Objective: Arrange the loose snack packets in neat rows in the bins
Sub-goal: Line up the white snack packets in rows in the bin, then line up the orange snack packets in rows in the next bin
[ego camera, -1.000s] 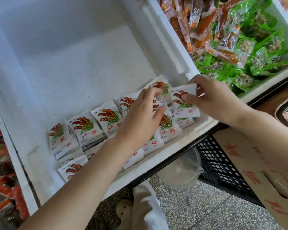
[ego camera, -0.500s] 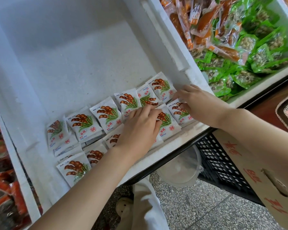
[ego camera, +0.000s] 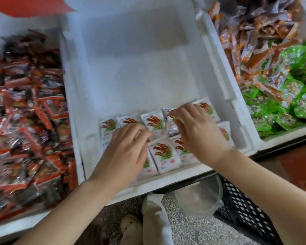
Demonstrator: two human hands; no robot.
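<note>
Nearest, over the speckled floor, a pale trouser leg (ego camera: 155,218) and a shoe toe (ego camera: 131,227) are cut off by the lower edge. Beside them a clear tub (ego camera: 198,198) and a black crate (ego camera: 242,206) sit partly tucked under the shelf. Both forearms reach up into the white foam bin (ego camera: 131,76). The left hand (ego camera: 125,151) lies palm-down with its fingers together on the front row of white packets (ego camera: 163,153), hiding several; its fingertips are smeared by blur. The right hand (ego camera: 200,137) lies flat with its fingers slightly fanned and their tips on the back row, covering the packets at that end. The packets fill only the bin's near end, in two overlapping rows. To the left, red packets (ego camera: 25,121) blur into a heap. To the right lie green packets (ego camera: 298,103) and, farther back, orange packets (ego camera: 251,41), both cropped by the frame edge.
</note>
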